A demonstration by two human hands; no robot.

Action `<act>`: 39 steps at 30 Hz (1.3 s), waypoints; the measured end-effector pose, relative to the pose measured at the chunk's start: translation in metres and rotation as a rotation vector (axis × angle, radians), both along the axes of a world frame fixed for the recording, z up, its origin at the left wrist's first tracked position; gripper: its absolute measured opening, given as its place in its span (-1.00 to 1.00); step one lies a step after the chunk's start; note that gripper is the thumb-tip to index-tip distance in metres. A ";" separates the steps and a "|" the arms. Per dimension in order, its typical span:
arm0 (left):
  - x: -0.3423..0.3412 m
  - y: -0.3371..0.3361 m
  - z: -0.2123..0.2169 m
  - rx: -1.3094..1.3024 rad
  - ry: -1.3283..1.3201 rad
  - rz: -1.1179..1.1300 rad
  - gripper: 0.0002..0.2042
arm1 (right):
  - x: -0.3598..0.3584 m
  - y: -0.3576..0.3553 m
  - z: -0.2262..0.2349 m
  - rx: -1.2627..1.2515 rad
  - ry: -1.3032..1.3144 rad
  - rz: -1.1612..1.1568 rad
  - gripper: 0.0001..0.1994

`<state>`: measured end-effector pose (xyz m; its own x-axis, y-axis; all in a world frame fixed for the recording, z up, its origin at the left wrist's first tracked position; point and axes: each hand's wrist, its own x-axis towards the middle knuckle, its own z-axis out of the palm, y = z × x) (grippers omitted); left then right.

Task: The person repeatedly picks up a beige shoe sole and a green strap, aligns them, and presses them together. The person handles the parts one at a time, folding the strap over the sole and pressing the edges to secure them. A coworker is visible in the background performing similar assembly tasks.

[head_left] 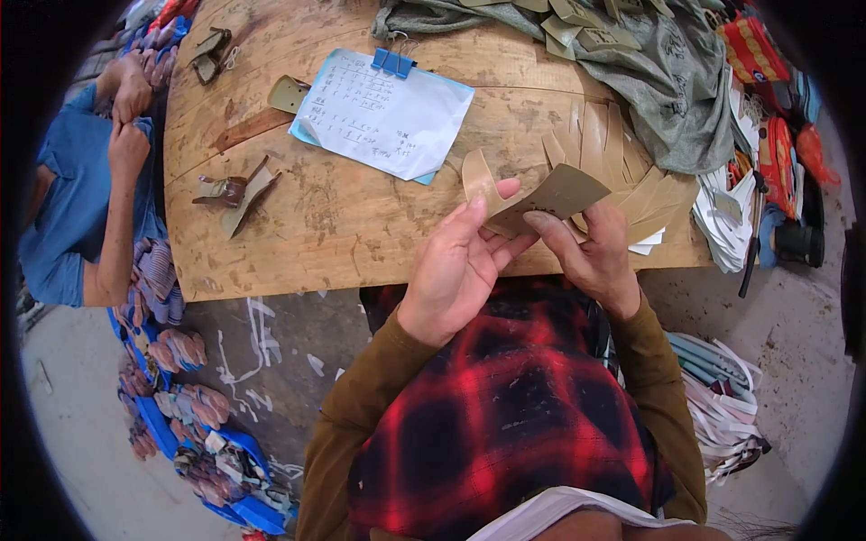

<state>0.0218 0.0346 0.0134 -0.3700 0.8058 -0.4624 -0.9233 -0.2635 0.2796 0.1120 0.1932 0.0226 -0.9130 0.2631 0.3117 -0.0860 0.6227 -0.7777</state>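
Just above the table's near edge, my right hand (595,257) grips a flat, curved olive-green piece (568,191), its thumb lying on top. My left hand (456,261) is turned palm up at the piece's left end. A shiny tan strip (479,173) is pinched between its thumb and index finger, bending upward. The other left fingers reach under the green piece; whether strip and piece are joined is hidden. Beside my right hand lies a fanned stack of similar tan strips (654,203).
A clipped paper sheet (388,117) with handwriting lies mid-table. Small folded strap pieces (236,191) sit at left, and a grey-green sack (667,99) with olive pieces lies at far right. A person in a blue shirt (86,212) is beyond the left edge; white strips (722,406) hang at right.
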 end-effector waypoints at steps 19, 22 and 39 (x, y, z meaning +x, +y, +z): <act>-0.026 -0.006 0.036 -0.557 1.259 0.003 -0.84 | 0.010 -0.004 0.001 0.400 0.360 0.110 -0.72; -0.024 -0.010 0.042 -0.689 1.463 -0.093 -0.86 | 0.012 -0.004 -0.005 0.417 0.322 0.067 -0.72; -0.001 -0.005 0.025 -0.552 1.734 -0.029 -0.79 | 0.014 -0.011 -0.016 0.324 0.148 0.009 -0.62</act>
<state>0.0205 0.0292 0.0386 -0.6587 0.7249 0.2014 0.4729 0.1907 0.8603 0.1261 0.1823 0.0066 -0.8537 0.1205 0.5067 -0.1899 0.8338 -0.5184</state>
